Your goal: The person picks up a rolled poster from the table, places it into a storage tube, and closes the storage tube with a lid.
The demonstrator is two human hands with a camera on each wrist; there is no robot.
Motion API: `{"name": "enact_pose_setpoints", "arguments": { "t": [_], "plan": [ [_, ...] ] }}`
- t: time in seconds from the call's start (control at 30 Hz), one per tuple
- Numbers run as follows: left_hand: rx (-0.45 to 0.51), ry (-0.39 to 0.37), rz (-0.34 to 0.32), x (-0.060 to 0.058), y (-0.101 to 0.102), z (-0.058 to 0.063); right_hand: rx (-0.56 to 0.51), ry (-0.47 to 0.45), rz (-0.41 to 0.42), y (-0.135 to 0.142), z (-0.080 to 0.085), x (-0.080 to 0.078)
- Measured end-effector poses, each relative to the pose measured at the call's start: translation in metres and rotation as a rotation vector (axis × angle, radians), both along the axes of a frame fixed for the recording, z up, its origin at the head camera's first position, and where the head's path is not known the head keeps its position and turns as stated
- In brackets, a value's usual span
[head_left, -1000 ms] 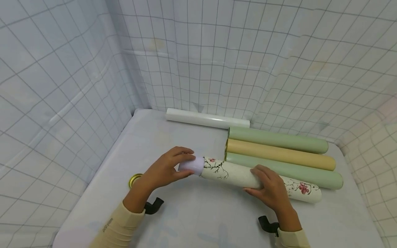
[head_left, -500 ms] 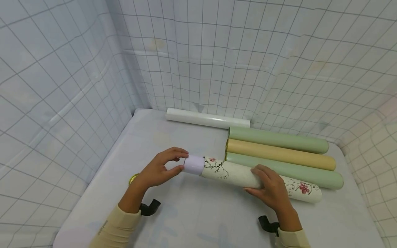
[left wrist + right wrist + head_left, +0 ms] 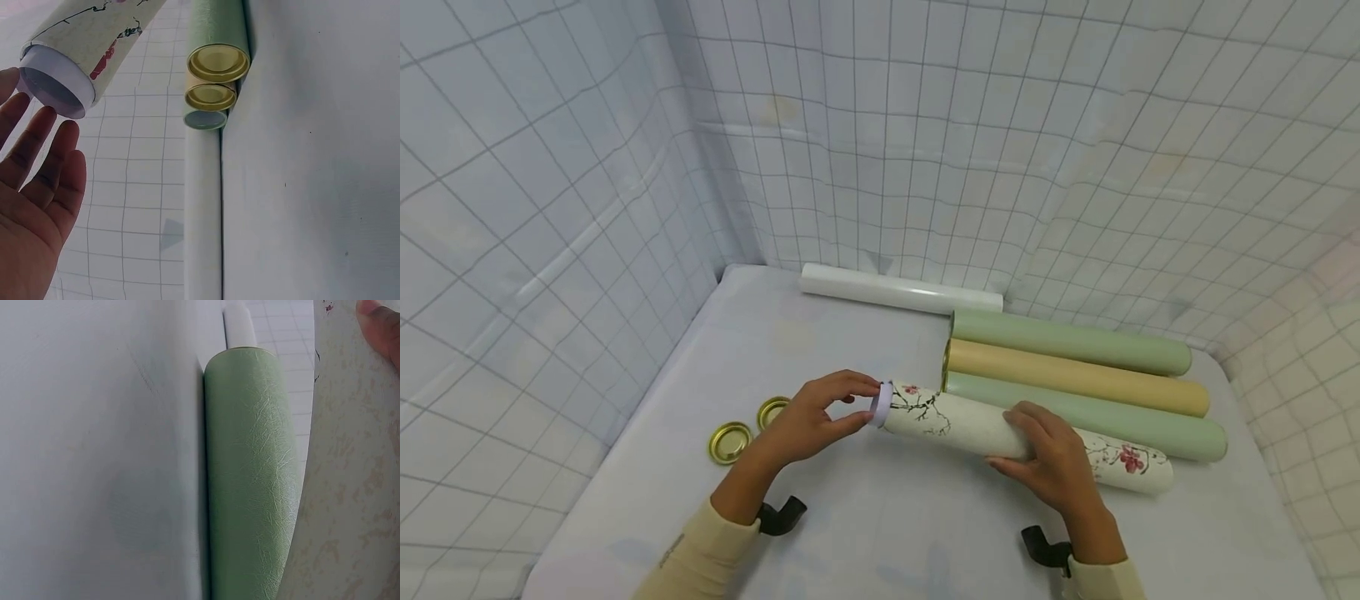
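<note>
My right hand (image 3: 1052, 454) grips a cream poster tube (image 3: 977, 421) printed with plum-blossom branches, thumb below and fingers over its top. A short hollow end of a pale lilac roll (image 3: 882, 406) projects from the tube's left mouth. At that end is my left hand (image 3: 820, 421), thumb and fingertips at opposite sides of the rim. In the left wrist view the left hand (image 3: 37, 187) has its fingers spread and lightly bent, tips right at the rim of the lilac roll (image 3: 56, 81). The right wrist view shows the cream tube (image 3: 350, 487) large and close.
Two gold lids (image 3: 730, 442) lie beside the left wrist. Behind the cream tube lie a green tube (image 3: 1097, 417), a yellow tube (image 3: 1075, 375) and another green tube (image 3: 1067, 340), side by side. A glossy white tube (image 3: 898, 287) lies along the back wall.
The lilac roll has slid rightward into the cream tube, leaving only a short ring outside. My left hand first drew back, then moved right, uncovering both gold lids. The right hand stays put.
</note>
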State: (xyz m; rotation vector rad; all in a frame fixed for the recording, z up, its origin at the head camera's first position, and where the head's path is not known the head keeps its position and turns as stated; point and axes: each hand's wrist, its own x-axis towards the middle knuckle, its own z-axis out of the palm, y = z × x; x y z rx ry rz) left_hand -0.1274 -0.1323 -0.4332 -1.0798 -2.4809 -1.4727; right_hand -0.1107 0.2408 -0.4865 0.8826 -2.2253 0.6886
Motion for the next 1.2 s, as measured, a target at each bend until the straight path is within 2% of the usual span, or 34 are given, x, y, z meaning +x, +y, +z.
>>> {"name": "enact_pose_setpoints", "arguments": {
  "t": [0.17, 0.27, 0.4, 0.53, 0.6, 0.7, 0.77, 0.83, 0.93, 1.1, 1.2],
  "plan": [
    [-0.018, -0.005, -0.007, 0.002, 0.0, -0.002, 0.018, -0.021, -0.006, 0.001, 0.0, 0.001],
    [-0.032, 0.002, 0.013, 0.002, -0.003, -0.005, 0.018, -0.013, -0.007, 0.0, -0.001, 0.001],
    [-0.085, 0.029, 0.103, 0.002, -0.014, -0.005, 0.003, 0.015, -0.002, 0.0, -0.002, 0.0],
    [-0.127, 0.025, 0.182, 0.005, -0.025, -0.003, -0.003, 0.021, 0.001, -0.001, -0.002, -0.001],
    [-0.123, 0.01, 0.181, 0.007, -0.027, -0.001, 0.0, 0.024, -0.001, -0.001, -0.002, -0.001],
    [-0.114, 0.01, 0.145, 0.008, -0.024, 0.001, 0.001, 0.028, -0.005, 0.0, -0.002, -0.001],
    [-0.117, 0.034, 0.121, 0.007, -0.021, 0.001, -0.001, 0.032, -0.001, 0.0, -0.001, -0.002],
    [-0.143, 0.054, 0.128, 0.006, -0.021, 0.001, -0.007, 0.034, 0.003, -0.001, 0.0, -0.003],
    [-0.239, 0.036, 0.183, 0.004, -0.029, -0.002, -0.012, 0.029, 0.01, -0.001, 0.0, -0.004],
    [-0.537, -0.109, 0.275, 0.003, -0.054, -0.012, -0.012, 0.022, -0.002, -0.002, 0.001, -0.003],
    [-0.668, -0.153, 0.297, 0.002, -0.068, -0.021, -0.013, 0.027, -0.013, -0.001, 0.001, -0.001]
  ]
}}
